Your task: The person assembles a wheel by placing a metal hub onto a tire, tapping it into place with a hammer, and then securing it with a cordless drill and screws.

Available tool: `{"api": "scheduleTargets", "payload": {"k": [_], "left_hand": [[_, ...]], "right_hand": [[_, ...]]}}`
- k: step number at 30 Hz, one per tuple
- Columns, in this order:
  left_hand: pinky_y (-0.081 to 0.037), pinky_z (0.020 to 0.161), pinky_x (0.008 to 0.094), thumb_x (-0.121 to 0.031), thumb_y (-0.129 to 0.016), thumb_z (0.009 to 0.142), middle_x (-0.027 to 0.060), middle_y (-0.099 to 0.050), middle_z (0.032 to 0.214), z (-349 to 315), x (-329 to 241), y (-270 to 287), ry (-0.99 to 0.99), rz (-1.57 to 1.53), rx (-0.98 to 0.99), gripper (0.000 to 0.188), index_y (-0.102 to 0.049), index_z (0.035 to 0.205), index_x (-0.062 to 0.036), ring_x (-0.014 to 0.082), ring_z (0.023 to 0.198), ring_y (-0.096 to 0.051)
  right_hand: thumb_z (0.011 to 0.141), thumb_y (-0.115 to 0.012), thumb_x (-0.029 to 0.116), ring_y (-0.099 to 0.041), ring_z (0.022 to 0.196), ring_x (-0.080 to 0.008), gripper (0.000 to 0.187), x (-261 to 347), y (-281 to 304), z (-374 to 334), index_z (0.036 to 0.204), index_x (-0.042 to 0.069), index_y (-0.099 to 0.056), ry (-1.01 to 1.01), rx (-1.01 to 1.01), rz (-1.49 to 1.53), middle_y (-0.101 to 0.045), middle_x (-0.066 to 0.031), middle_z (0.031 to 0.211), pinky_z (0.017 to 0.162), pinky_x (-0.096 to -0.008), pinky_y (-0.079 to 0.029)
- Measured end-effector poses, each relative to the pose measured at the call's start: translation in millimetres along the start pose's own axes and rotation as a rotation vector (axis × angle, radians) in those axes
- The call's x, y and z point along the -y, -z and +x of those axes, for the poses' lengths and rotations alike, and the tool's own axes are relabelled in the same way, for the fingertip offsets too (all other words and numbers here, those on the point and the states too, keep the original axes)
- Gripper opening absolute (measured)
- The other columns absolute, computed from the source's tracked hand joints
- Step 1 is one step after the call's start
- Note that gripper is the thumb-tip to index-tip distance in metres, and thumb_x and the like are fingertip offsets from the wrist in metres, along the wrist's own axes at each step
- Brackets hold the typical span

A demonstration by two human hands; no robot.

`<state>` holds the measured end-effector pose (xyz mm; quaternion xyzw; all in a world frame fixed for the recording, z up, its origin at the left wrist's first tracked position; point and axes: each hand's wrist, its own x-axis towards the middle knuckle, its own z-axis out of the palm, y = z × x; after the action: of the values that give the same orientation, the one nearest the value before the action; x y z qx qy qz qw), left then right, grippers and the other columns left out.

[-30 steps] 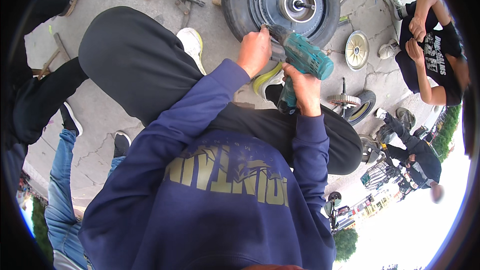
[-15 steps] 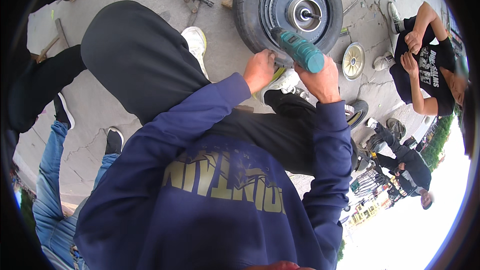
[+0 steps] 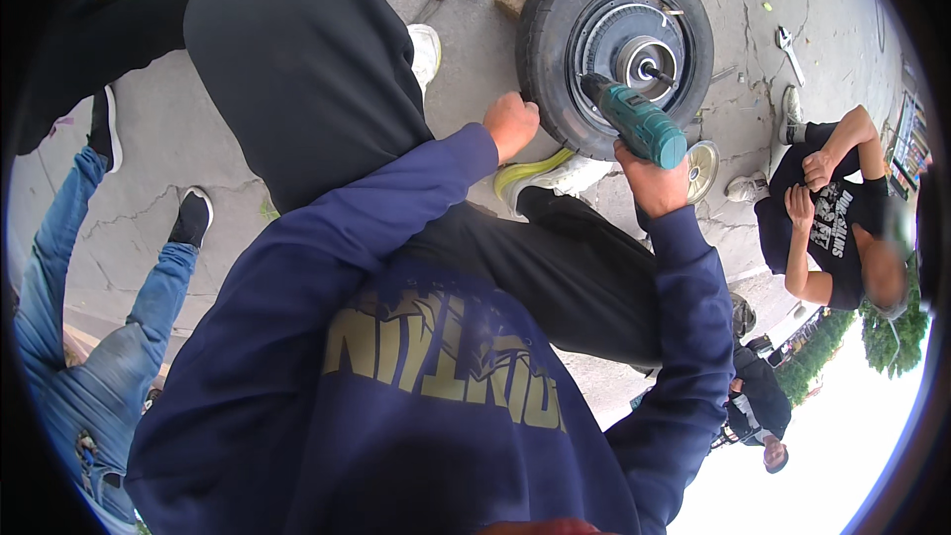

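Wrapping my right grip (image 3: 656,181) around one teal cordless drill (image 3: 642,125), I point it at one tyred hub-motor wheel (image 3: 611,42) on the ground (image 3: 461,89). My left grip (image 3: 511,127) is curled beside this wheel; whether it pinches something, I cannot tell.

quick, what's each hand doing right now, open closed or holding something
Left hand: curled at the tire's edge; whether it holds anything cannot be told.
Right hand: closed, holding the drill.

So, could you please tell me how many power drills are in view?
1: a teal power drill, held in the right hand, with its front end pointing toward the wheel. Any hidden behind the people or their clothing cannot be counted.
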<state>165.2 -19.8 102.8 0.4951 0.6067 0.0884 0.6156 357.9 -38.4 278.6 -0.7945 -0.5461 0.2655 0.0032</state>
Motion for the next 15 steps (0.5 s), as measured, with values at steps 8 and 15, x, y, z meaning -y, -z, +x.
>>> {"api": "scheduleTargets", "payload": {"k": [8, 15], "left_hand": [[-0.048, 0.087, 0.0584, -0.024, -0.049, 0.090, 0.0363, -0.065, 0.091, -2.4, -3.9, -4.8, -0.061, 0.029, -0.047, 0.036, -0.063, 0.086, 0.0085, 0.0551, 0.091, -0.061], [-0.049, 0.085, 0.0579, -0.024, -0.050, 0.089, 0.0357, -0.065, 0.090, -3.1, -3.9, -5.0, -0.080, 0.038, -0.060, 0.035, -0.064, 0.083, 0.0077, 0.0535, 0.089, -0.062]], "right_hand": [[0.082, -0.074, 0.017, -0.066, 0.062, -0.0178, 0.024, -7.1, -1.6, 5.3, 0.100, 0.002, -0.070, -0.050, 0.020, 0.096, -0.070, -0.0077, 0.075, 0.062, -0.0349, -0.053], [0.077, -0.073, 0.025, -0.070, 0.096, -0.0376, 0.034, -3.5, 4.4, 10.2, 0.106, 0.007, -0.072, -0.199, 0.118, 0.196, -0.073, -0.0191, 0.098, 0.084, -0.0437, -0.055]]}}
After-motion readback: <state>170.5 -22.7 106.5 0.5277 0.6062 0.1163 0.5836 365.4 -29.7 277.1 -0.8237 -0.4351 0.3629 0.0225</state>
